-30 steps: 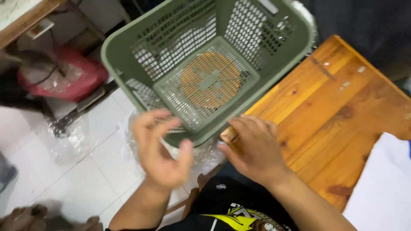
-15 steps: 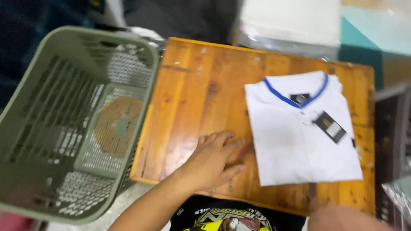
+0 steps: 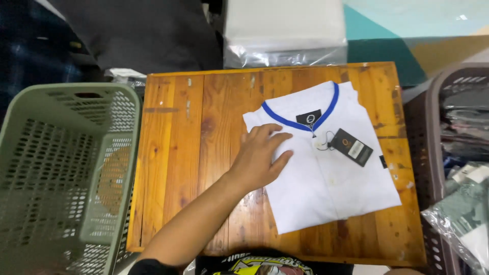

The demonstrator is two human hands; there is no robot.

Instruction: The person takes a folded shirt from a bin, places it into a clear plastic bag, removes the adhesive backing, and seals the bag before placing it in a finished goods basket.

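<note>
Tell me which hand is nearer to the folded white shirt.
The left hand: it rests flat on the left edge of the folded white shirt, which lies on the wooden table. The right hand is out of view.

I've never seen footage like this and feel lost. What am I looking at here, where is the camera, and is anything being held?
There is no machine: a person works with bare hands, and the camera sits on that person's head, looking down. Below is a wooden table. On it lies a folded white shirt with a blue-trimmed collar and a dark hang tag. The left hand rests flat on the shirt's left edge, fingers spread; it grips nothing. The right hand is out of view. A green plastic basket, apparently empty, stands left of the table, a dark basket holding bagged items stands right, and a stack of clear bags lies beyond.
</note>
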